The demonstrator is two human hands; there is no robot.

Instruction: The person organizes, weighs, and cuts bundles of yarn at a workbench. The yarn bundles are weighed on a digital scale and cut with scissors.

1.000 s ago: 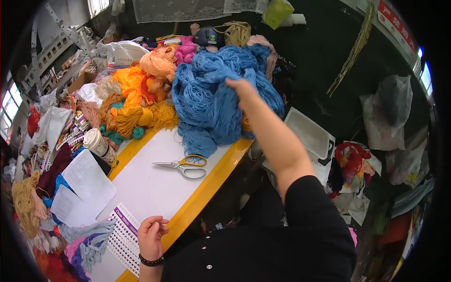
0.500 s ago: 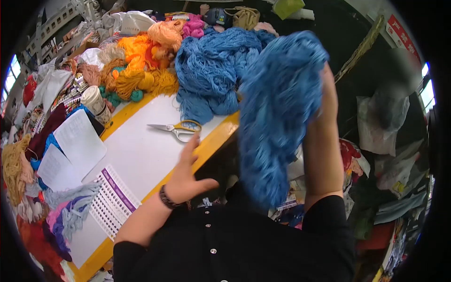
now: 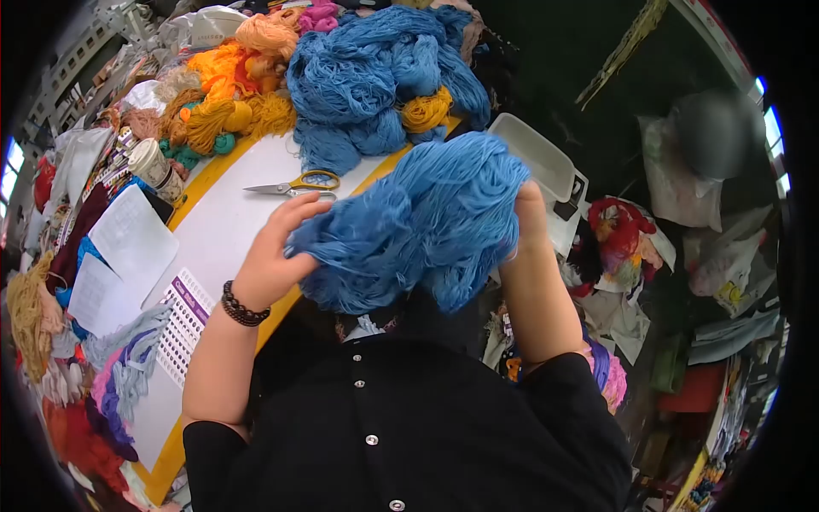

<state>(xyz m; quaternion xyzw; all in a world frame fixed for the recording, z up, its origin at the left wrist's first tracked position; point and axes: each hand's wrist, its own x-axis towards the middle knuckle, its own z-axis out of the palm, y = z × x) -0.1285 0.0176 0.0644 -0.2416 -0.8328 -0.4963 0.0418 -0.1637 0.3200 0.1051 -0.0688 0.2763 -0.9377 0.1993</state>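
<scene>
Here, left hand (image 3: 277,252) and right hand (image 3: 527,224) hold blue yarn (image 3: 426,224); scissors (image 3: 294,184) lie near.

From where I watched, the place looked like a yarn or embroidery-thread workroom. Loose blue skeins (image 3: 358,72), orange yarn (image 3: 223,70) and mustard yarn (image 3: 209,124) were heaped across the far end of a white worktable (image 3: 226,226) with yellow edges. I could see scissors (image 3: 294,185) lying open on it, with handwritten-looking sheets (image 3: 132,243) and a printed chart (image 3: 183,316) of small dark marks nearby. Plastic bags (image 3: 682,183) hung or stood against the dark green surface at the right, and more coloured yarn (image 3: 621,235) sat beside a pale plastic tub (image 3: 537,158).
</scene>
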